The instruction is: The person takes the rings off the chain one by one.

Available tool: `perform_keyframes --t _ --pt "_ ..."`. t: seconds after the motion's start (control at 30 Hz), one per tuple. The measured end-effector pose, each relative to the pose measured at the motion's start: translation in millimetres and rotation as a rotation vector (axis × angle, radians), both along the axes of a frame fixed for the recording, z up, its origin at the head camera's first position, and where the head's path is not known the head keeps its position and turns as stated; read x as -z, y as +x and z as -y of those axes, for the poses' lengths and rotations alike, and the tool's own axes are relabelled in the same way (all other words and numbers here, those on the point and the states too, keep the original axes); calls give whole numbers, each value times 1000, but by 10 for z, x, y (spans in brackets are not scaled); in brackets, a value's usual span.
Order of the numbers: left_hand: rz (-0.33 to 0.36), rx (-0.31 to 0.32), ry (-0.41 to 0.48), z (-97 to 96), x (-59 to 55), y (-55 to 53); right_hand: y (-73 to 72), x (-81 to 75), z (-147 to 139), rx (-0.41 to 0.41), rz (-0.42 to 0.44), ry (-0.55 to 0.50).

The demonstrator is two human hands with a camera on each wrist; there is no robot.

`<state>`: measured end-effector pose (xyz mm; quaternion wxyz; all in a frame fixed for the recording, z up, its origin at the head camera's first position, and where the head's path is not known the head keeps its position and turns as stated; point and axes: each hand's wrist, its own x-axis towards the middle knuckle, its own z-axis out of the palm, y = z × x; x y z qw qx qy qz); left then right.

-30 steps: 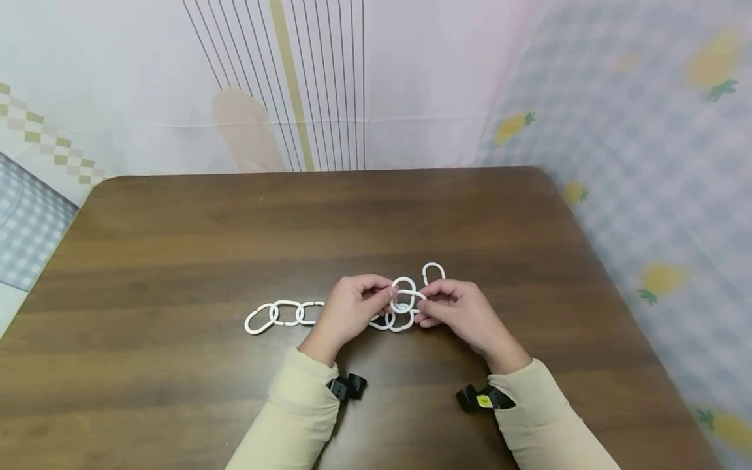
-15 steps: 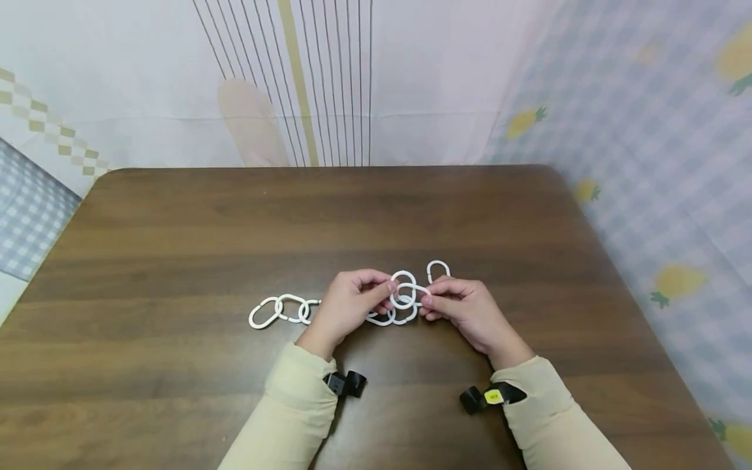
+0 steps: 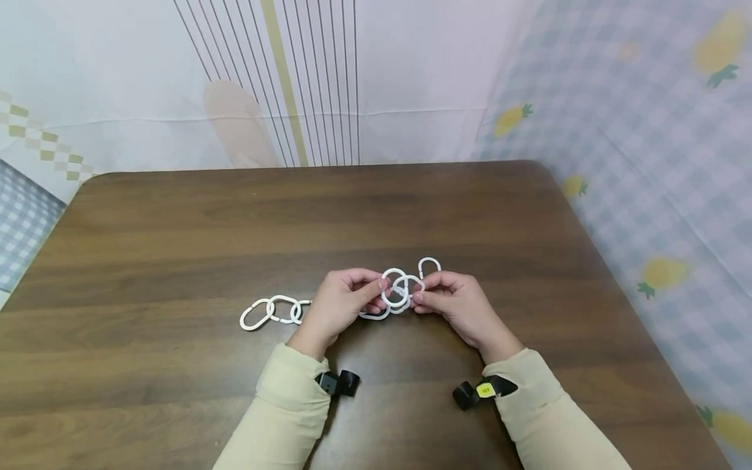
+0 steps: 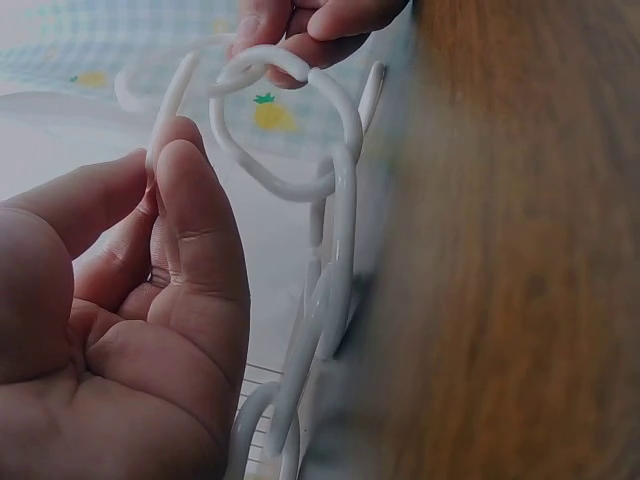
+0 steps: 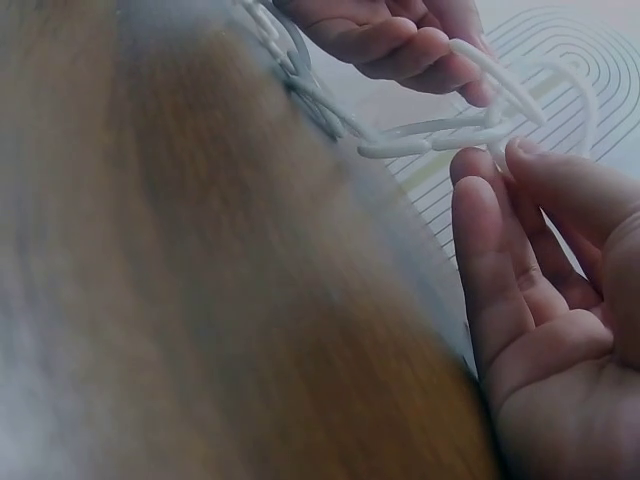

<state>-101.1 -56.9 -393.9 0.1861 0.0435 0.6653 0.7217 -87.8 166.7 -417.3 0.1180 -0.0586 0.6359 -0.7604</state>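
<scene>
In the head view, my left hand pinches a white plastic chain link between thumb and fingertips. Facing it, my right hand pinches a second white link, its thumb against the fingers. The two links overlap between the hands. From there a white chain hangs down in the left wrist view. Its far end lies on the table, left of my left hand; the left hand hides the middle part. Above my right fingers shows the curved end of another link, its lower part hidden by that hand.
A brown wooden table with rounded far corners lies beneath the hands. Behind it hangs a pale printed cloth, and a checked cloth with pineapples runs along the right side. Black cameras are strapped at both wrists.
The two pinched links have shifted against each other, and the left one now sits lower and further left over the other. Both hands keep their pinch; the view has swung slightly.
</scene>
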Motion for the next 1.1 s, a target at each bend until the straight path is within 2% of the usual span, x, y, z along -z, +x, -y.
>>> perform_keyframes --t 0.27,0.67,1.1 --pt "0 18 23 1 -16 7 -9 -29 11 11 4 20" --pt "2 14 44 -3 -37 8 -13 -56 10 2 -9 -56" --pt "-2 28 46 5 -41 8 -13 -54 5 -5 -10 -91"
